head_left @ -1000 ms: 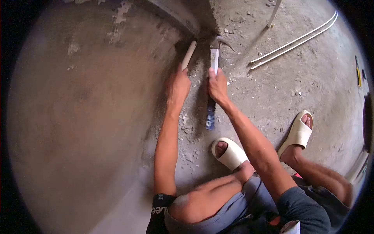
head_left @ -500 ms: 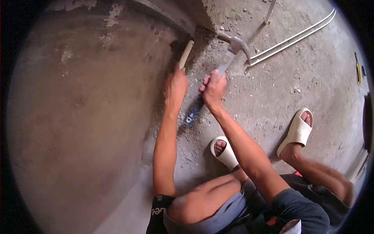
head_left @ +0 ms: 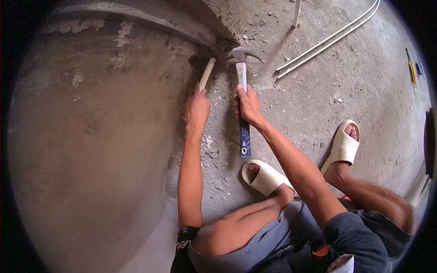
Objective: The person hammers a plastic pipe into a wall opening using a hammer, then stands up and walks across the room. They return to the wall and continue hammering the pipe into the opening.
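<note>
My left hand (head_left: pixel 197 109) is closed round a short pale rod (head_left: pixel 208 73), which slants up beside the wall near its lower corner. The rod's lower end is hidden by the hand. In my right hand (head_left: pixel 249 105) is a claw hammer (head_left: pixel 242 73), gripped midway along the handle. Its dark blue grip hangs out below my fist, and the metal head is just right of the rod's upper end. A dark, broken patch (head_left: pixel 196 61) shows in the wall behind the rod.
Broken rubble (head_left: pixel 214 159) lies along the wall's foot. Bent white conduit (head_left: pixel 327 40) and an upright pale post (head_left: pixel 297 13) are at the upper right. A yellow-and-black tool (head_left: pixel 411 70) lies far right. My sandalled feet (head_left: pixel 268 179) are below the hammer.
The hammer has swung left toward the rod, its handle now nearly upright in view. The camera view has shifted slightly, and my left hand still grips the rod.
</note>
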{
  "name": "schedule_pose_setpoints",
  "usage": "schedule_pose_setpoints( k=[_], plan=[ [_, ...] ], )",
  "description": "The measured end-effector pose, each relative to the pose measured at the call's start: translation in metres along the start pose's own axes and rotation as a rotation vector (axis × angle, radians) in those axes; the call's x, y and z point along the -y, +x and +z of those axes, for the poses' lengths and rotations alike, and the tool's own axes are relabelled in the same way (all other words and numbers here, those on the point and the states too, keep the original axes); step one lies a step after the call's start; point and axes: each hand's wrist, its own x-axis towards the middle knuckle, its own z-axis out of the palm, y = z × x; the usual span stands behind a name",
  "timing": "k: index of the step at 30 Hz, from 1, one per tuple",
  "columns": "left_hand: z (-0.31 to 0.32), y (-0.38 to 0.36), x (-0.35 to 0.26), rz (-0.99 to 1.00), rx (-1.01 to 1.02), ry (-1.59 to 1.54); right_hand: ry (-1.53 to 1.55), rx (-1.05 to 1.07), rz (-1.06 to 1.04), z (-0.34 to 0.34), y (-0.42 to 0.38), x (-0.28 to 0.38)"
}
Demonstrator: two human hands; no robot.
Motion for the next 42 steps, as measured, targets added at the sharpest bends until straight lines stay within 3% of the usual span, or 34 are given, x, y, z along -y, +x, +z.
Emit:
schedule_pose_setpoints(
  k=[2,6,9,11,18,23,25,26,28,31,32,33,35,37,39,41,42],
  plan=[
    [-0.016,-0.027,-0.016,-0.137,0.115,0.172,0.088,0.004,0.007,-0.007,-0.010,0.002],
    [-0.030,-0.046,-0.018,-0.194,0.163,0.156,0.191,-0.005,0.050,-0.012,-0.017,0.006],
    [-0.029,-0.024,-0.013,-0.093,0.153,0.072,0.171,-0.030,0.006,-0.007,-0.016,0.001],
    [-0.025,-0.006,-0.009,-0.008,0.034,-0.027,0.174,-0.034,-0.023,-0.001,-0.016,0.001],
    [-0.016,0.027,0.000,-0.071,0.123,-0.060,-0.089,-0.152,-0.177,0.011,0.001,-0.019],
    [-0.005,0.026,0.007,-0.031,0.024,-0.076,-0.215,-0.197,-0.261,0.016,0.005,-0.026],
    [-0.003,0.026,0.009,-0.049,0.045,-0.077,-0.295,-0.316,-0.441,0.020,0.002,-0.024],
    [-0.004,0.027,0.008,-0.063,0.060,-0.077,-0.296,-0.316,-0.441,0.025,-0.005,-0.016],
    [-0.012,0.026,0.000,-0.076,0.073,-0.064,0.110,-0.287,-0.261,0.039,-0.020,0.002],
    [-0.005,0.029,0.008,-0.066,0.054,-0.098,0.221,-0.319,-0.163,0.064,-0.019,0.004],
    [-0.002,0.030,0.009,-0.035,0.018,-0.143,-0.320,-0.387,-0.331,0.061,0.000,-0.010],
    [0.001,0.029,0.009,-0.024,0.015,-0.147,-0.320,-0.396,-0.339,0.051,0.004,-0.016],
    [-0.011,0.028,-0.003,-0.068,0.018,-0.121,-0.375,-0.192,-0.197,0.035,0.010,-0.003],
    [-0.015,0.031,-0.005,-0.090,0.064,-0.094,-0.267,-0.214,-0.260,0.041,-0.008,0.005],
    [-0.010,0.028,0.003,-0.122,0.131,-0.061,0.268,-0.303,-0.037,0.062,-0.024,0.016],
    [-0.006,0.031,0.006,-0.052,0.050,-0.116,0.168,-0.374,-0.140,0.064,0.000,-0.009],
    [-0.009,0.031,0.000,-0.041,0.043,-0.120,-0.094,-0.295,-0.182,0.051,0.011,-0.008]
  ],
)
